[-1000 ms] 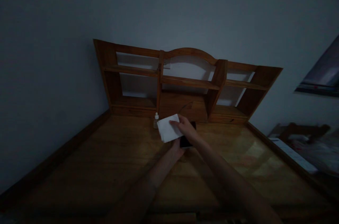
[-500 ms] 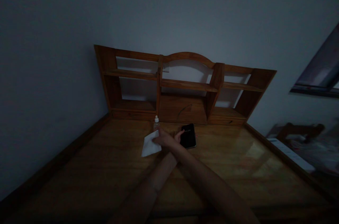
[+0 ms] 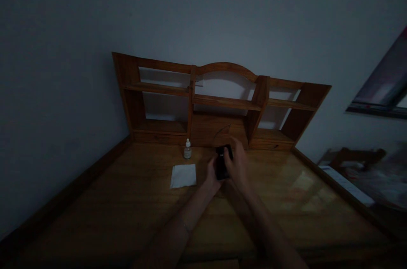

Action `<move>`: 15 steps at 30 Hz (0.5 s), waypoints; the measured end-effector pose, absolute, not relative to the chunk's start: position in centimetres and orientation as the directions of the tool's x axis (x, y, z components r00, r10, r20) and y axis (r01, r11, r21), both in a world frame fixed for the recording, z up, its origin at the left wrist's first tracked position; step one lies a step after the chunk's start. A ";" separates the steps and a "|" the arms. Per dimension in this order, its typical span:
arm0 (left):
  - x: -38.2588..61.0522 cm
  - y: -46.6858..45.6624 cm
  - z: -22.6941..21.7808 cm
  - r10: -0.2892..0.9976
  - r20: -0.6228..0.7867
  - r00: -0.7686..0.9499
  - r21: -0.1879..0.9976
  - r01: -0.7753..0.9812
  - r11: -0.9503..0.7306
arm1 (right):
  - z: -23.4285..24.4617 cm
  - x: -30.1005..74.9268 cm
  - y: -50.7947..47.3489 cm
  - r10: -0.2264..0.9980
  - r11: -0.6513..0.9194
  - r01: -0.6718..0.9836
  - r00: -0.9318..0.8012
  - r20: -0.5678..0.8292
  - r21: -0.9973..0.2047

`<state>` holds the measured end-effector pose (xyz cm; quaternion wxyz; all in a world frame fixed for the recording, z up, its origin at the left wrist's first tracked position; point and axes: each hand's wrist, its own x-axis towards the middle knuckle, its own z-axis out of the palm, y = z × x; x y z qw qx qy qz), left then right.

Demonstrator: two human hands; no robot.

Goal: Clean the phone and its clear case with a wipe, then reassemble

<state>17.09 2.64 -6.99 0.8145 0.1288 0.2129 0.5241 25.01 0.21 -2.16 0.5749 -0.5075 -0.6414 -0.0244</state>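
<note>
Both my hands meet over the middle of a wooden desk [image 3: 127, 201] in dim light. A black phone [image 3: 221, 162] sits between them. My left hand [image 3: 212, 175] grips its lower left side, and my right hand [image 3: 237, 163] curls around its right edge and top. A folded white tissue [image 3: 183, 175] lies flat on the desk just left of my left hand, apart from it. A small clear dropper bottle [image 3: 187, 149] with a white cap stands upright behind the tissue.
A wooden shelf unit [image 3: 222, 101] with open compartments stands along the desk's back edge against a pale wall. A raised wooden rim runs along the desk's left and right sides. A chair and a window frame show blurred at the far right.
My right hand set the white tissue down on the desk and let go of it. Both hands then closed on the black phone, which has lifted off the desk.
</note>
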 end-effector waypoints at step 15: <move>18.8 2.7 -6.6 0.961 -0.101 0.257 0.653 -0.711 0.259 | -5.3 29.7 -0.1 0.982 -0.146 -0.311 0.072 -0.177 -0.939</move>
